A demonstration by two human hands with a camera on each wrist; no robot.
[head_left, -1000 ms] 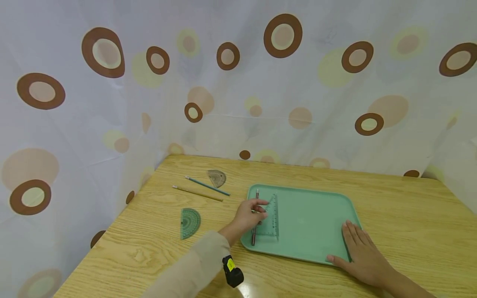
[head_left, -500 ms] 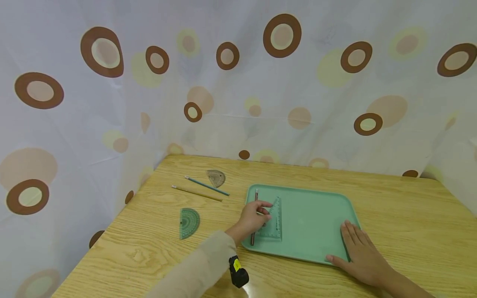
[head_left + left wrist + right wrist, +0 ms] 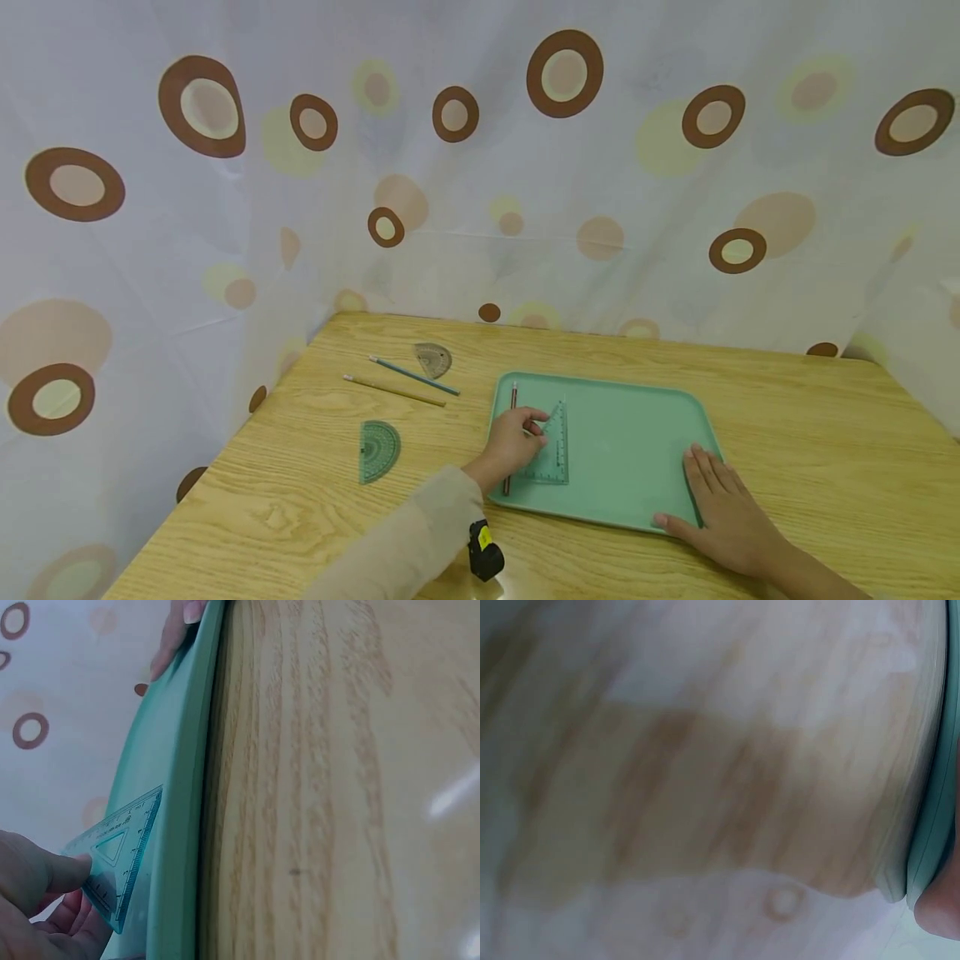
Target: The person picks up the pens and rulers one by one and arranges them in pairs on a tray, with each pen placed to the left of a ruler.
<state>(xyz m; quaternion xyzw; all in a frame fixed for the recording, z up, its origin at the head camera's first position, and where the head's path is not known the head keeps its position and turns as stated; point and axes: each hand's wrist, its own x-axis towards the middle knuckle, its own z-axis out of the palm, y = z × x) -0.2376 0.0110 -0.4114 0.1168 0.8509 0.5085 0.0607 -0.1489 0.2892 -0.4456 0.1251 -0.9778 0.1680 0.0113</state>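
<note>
My left hand [image 3: 512, 444] pinches a clear green set square [image 3: 557, 450] between thumb and fingers along its slanted side. In the left wrist view the set square [image 3: 118, 851] lies close over the tray floor, numbers along its edges. A dark red pencil [image 3: 513, 396] with a white end lies along the tray's left side, partly hidden behind the left hand. The mint-green tray [image 3: 630, 433] sits on the table. My right hand [image 3: 731, 521] rests flat on the tray's near right corner, fingers straight and thumb spread along the front rim.
Left of the tray lie a green protractor [image 3: 379, 452], a yellow pencil [image 3: 393, 390], a blue pencil [image 3: 415, 375] and a greyish clear protractor [image 3: 433, 360]. A patterned curtain [image 3: 480, 183] stands behind the wooden table [image 3: 285, 492].
My left hand has slid the set square a little to the right over the tray, away from the red pencil. The right hand has stayed on the corner.
</note>
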